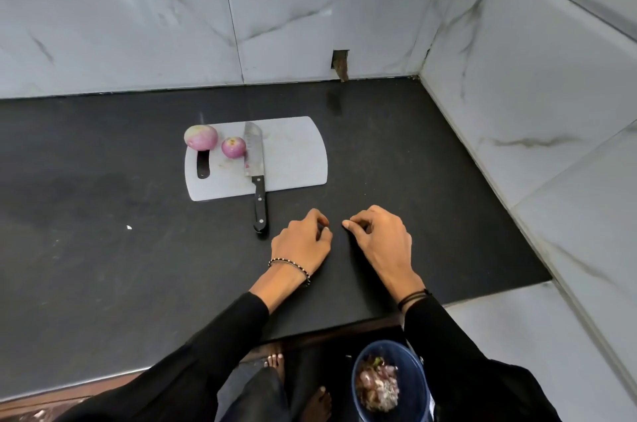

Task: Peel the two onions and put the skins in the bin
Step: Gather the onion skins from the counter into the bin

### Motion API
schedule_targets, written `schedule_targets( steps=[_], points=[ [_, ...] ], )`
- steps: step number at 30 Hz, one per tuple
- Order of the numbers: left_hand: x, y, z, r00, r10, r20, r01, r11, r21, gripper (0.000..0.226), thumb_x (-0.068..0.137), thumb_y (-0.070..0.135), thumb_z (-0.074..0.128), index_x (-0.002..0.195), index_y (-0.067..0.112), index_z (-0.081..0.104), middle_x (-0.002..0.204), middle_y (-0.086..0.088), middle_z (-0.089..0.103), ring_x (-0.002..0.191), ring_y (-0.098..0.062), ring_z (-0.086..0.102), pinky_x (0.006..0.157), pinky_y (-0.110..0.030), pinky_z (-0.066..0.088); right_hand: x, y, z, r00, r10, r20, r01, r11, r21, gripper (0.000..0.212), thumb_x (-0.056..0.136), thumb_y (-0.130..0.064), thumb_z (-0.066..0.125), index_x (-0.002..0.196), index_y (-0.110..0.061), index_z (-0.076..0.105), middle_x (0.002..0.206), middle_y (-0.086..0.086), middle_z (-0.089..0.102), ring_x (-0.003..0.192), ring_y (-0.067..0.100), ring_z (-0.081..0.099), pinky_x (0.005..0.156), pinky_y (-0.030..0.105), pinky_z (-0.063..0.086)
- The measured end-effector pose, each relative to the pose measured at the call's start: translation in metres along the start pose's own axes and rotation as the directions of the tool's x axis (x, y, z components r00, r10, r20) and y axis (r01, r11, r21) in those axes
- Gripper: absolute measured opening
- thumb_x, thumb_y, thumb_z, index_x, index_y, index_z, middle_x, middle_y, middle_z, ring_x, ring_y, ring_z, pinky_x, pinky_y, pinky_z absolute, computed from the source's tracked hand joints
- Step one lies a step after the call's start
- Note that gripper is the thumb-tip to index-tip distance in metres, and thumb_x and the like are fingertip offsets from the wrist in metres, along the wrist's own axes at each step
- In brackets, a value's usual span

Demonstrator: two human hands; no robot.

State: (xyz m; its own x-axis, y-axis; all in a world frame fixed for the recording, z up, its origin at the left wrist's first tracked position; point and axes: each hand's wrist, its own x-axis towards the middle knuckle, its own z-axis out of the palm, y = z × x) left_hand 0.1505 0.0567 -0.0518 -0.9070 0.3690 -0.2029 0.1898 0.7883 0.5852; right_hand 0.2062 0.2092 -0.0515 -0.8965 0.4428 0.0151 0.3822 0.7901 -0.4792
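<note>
onions [201, 137] on board [293, 159], well beyond both grips [303, 242] [381, 238]

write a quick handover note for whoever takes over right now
Left hand and right hand: both rest on the black counter, fingers loosely curled, holding nothing.
Larger onion and smaller onion: both look peeled, on the white cutting board beside the knife.
Skins lie in the blue bin on the floor.
Left: perhaps only the pale scrap on the counter.
</note>
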Motion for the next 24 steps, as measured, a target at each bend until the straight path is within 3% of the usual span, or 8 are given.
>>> schedule_targets(
  steps=[2,5,8,11,13,16,19,24],
  points=[
    [-0.001,0.000,0.003,1.000,0.005,0.006,-0.005,1.000,-0.002,0.015,0.092,0.038,0.046,0.106,0.036,0.052,0.085,0.012,0.071,0.088,-0.017,0.066,0.074,-0.033,0.051,0.004,-0.002,0.003,1.000,0.016,0.008,-0.015,0.998,-0.058,0.024,0.100,-0.043,0.060,0.096,-0.023,0.071,0.097,-0.008,0.061,0.090,0.014,0.061,0.065,0.030,0.038],
    [-0.003,0.003,0.005,1.000,0.017,0.017,-0.017,1.000,-0.010,0.015,0.093,0.037,0.046,0.106,0.036,0.052,0.086,0.011,0.071,0.088,-0.017,0.067,0.075,-0.034,0.052,0.007,-0.008,0.010,0.997,-0.041,0.070,0.060,0.954,-0.292,0.030,0.108,-0.037,0.043,0.112,-0.014,0.061,0.116,0.001,0.057,0.104,0.021,0.061,0.067,0.034,0.040],
    [-0.005,0.010,0.007,0.998,0.041,0.040,-0.041,0.999,-0.017,0.014,0.093,0.036,0.045,0.105,0.035,0.053,0.086,0.010,0.071,0.082,-0.018,0.068,0.076,-0.035,0.053,0.005,-0.013,0.011,0.987,-0.065,0.147,0.118,0.913,-0.390,0.034,0.111,-0.031,0.032,0.125,-0.007,0.053,0.127,0.008,0.051,0.113,0.024,0.056,0.064,0.034,0.037],
    [-0.010,0.021,0.012,0.990,0.100,0.103,-0.087,0.989,-0.124,0.009,0.095,0.031,0.048,0.102,0.033,0.054,0.077,0.007,0.070,0.062,-0.017,0.068,0.069,-0.038,0.058,-0.010,-0.010,0.002,0.989,-0.038,0.146,0.086,0.938,-0.335,0.031,0.111,-0.032,0.029,0.118,-0.010,0.050,0.124,0.006,0.049,0.110,0.023,0.056,0.063,0.034,0.036],
    [-0.020,0.037,0.017,0.971,0.137,0.199,-0.076,0.955,-0.287,0.009,0.097,0.021,0.049,0.100,0.025,0.057,0.069,0.001,0.068,0.050,-0.017,0.066,0.057,-0.039,0.060,-0.030,0.001,-0.012,0.994,0.042,0.099,-0.022,0.981,-0.194,0.028,0.111,-0.035,0.029,0.109,-0.014,0.048,0.116,0.003,0.049,0.103,0.024,0.058,0.067,0.035,0.038],
    [-0.039,0.061,0.031,0.918,0.210,0.337,-0.065,0.916,-0.395,0.012,0.098,0.014,0.048,0.102,0.016,0.059,0.076,-0.010,0.071,0.050,-0.023,0.068,0.048,-0.038,0.059,-0.067,0.027,-0.028,0.983,0.173,0.066,-0.173,0.985,-0.011,0.032,0.109,-0.039,0.024,0.097,-0.016,0.043,0.100,0.000,0.050,0.089,0.027,0.059,0.076,0.041,0.044],
    [-0.057,0.079,0.057,0.846,0.316,0.430,-0.186,0.930,-0.318,0.012,0.096,0.017,0.049,0.098,0.018,0.060,0.085,-0.009,0.072,0.060,-0.026,0.071,0.055,-0.037,0.060,-0.109,0.057,-0.033,0.976,0.218,-0.001,-0.218,0.974,0.055,0.035,0.107,-0.040,0.025,0.087,-0.017,0.042,0.083,0.000,0.050,0.078,0.026,0.056,0.071,0.045,0.046],
    [-0.078,0.090,0.115,0.753,0.393,0.527,-0.376,0.915,-0.144,0.017,0.091,0.011,0.053,0.102,0.011,0.066,0.092,-0.016,0.069,0.084,-0.034,0.067,0.075,-0.039,0.056,-0.165,0.109,-0.015,0.949,0.306,-0.071,-0.307,0.952,-0.004,0.031,0.106,-0.035,0.036,0.085,-0.017,0.049,0.077,0.002,0.059,0.070,0.027,0.060,0.061,0.045,0.050]
  ],
)
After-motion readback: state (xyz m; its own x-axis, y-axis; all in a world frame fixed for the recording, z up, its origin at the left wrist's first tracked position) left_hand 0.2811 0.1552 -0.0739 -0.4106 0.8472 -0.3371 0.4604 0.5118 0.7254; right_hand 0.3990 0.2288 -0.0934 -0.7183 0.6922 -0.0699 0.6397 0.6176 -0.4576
